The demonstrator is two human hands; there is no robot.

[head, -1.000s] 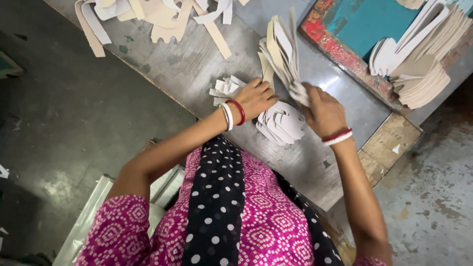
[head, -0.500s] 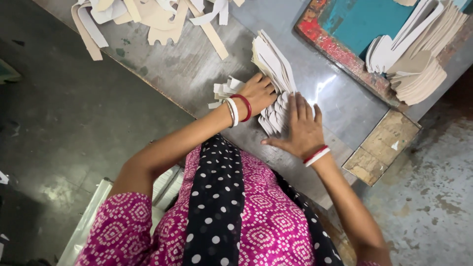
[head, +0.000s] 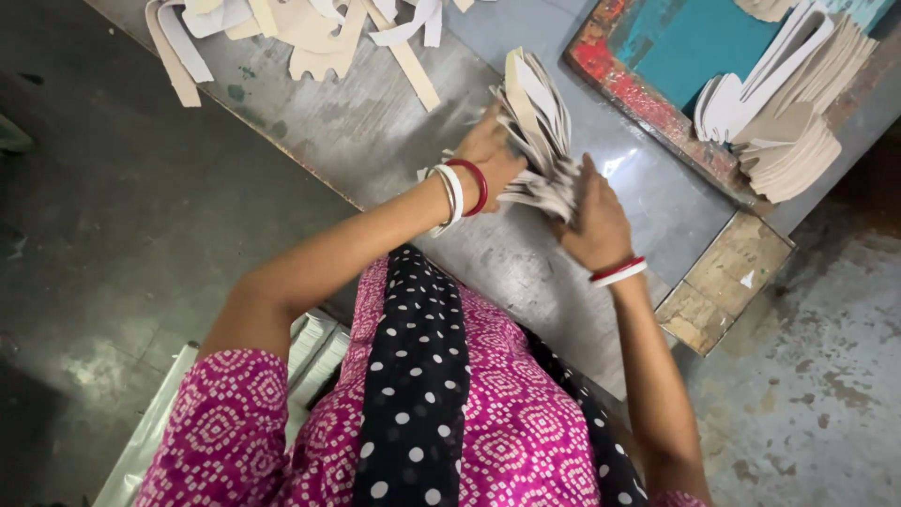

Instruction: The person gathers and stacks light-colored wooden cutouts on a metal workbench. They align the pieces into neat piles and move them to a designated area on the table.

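Here both hands' fingers (head: 488, 141) clasp a fanned stack of stiff cream cutouts (head: 540, 122).

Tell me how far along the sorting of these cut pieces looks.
Done: stacks of cut pieces lie by the red-framed tray. In hand: left hand and right hand grip a bundle of pieces. Left: loose cutouts scattered at the table's far end.

Grey metal table (head: 375, 131), cutouts (head: 300, 38), painted tray (head: 648, 103)
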